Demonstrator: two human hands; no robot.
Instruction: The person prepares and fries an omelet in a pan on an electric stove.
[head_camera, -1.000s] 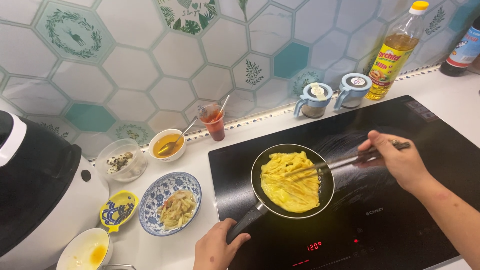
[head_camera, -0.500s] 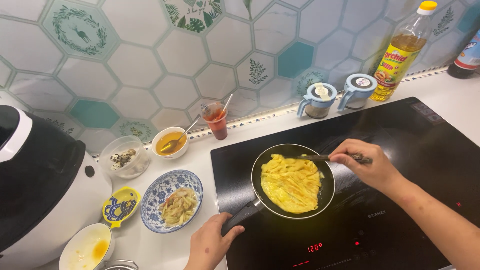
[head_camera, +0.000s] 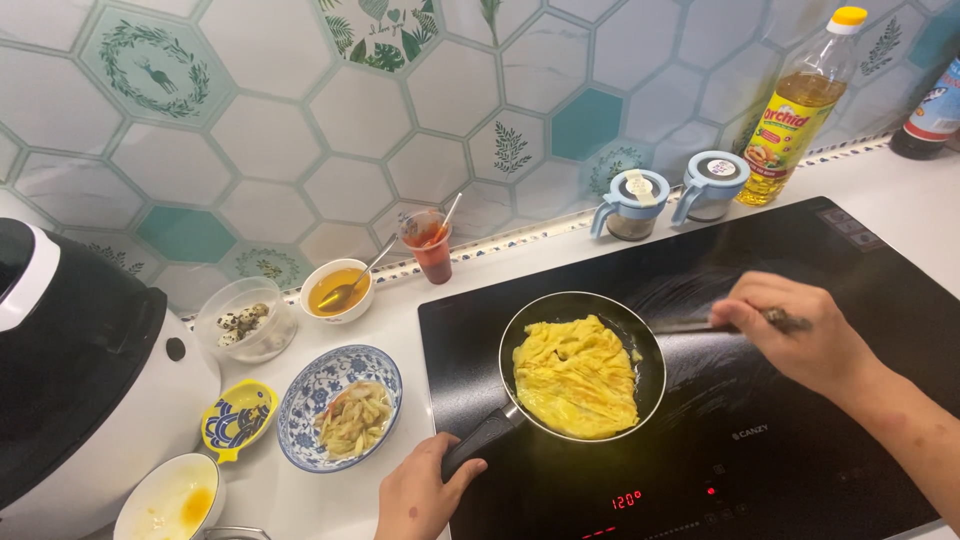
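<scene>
A small black frying pan (head_camera: 648, 352) sits on the black induction cooktop (head_camera: 800, 450), holding a folded yellow omelette (head_camera: 574, 377). My left hand (head_camera: 420, 495) grips the pan's black handle (head_camera: 478, 443) at the lower left. My right hand (head_camera: 800, 335) is closed around a thin dark utensil (head_camera: 690, 326) whose tip reaches the pan's right rim, beside the omelette.
Left of the cooktop: blue patterned bowl of shredded food (head_camera: 340, 408), small yellow dish (head_camera: 234, 420), white bowl with egg residue (head_camera: 170, 500), container of quail eggs (head_camera: 245, 320), sauce bowl with spoon (head_camera: 337, 289), red sauce cup (head_camera: 430, 246), large black-and-white appliance (head_camera: 80, 380). Behind: two lidded jars (head_camera: 632, 204), oil bottle (head_camera: 795, 110), dark bottle (head_camera: 925, 115).
My right hand with the utensil has moved left toward the pan, its tip now at the right rim. The left hand has stayed on the handle.
</scene>
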